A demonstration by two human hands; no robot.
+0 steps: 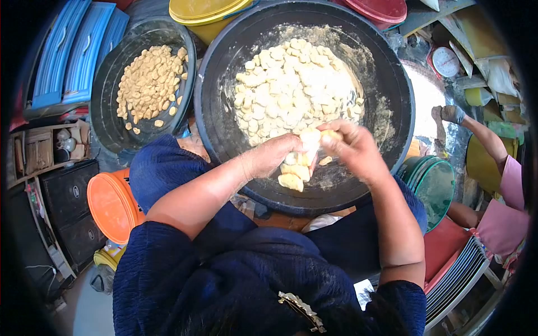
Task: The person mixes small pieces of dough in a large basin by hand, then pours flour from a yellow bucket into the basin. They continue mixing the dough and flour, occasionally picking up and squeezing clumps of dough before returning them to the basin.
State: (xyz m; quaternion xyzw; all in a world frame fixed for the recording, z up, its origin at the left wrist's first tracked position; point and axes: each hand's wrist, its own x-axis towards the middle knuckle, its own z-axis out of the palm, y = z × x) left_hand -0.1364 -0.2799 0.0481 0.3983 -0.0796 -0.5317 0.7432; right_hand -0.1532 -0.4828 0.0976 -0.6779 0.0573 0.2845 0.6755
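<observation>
Both my hands meet over the near part of a large black basin point(305, 207), which holds a heap of pale floury dough pieces point(286, 89). My left hand point(274, 155) is closed round pale dough, its fingers partly hidden by the lumps. Just to its right, my right hand point(353, 150) pinches a yellowish piece between thumb and fingers. Below the hands, several dough lumps point(294, 172) hang or lie near the basin's near side; whether they are all joined I cannot make out.
A smaller dark basin point(103, 120) at the left holds browner pieces point(148, 81). Around stand an orange bucket point(109, 207), a green bucket point(434, 193), a yellow lidded bucket point(207, 12) and a red one point(381, 11). Another person's gloved hand point(453, 114) is at the right.
</observation>
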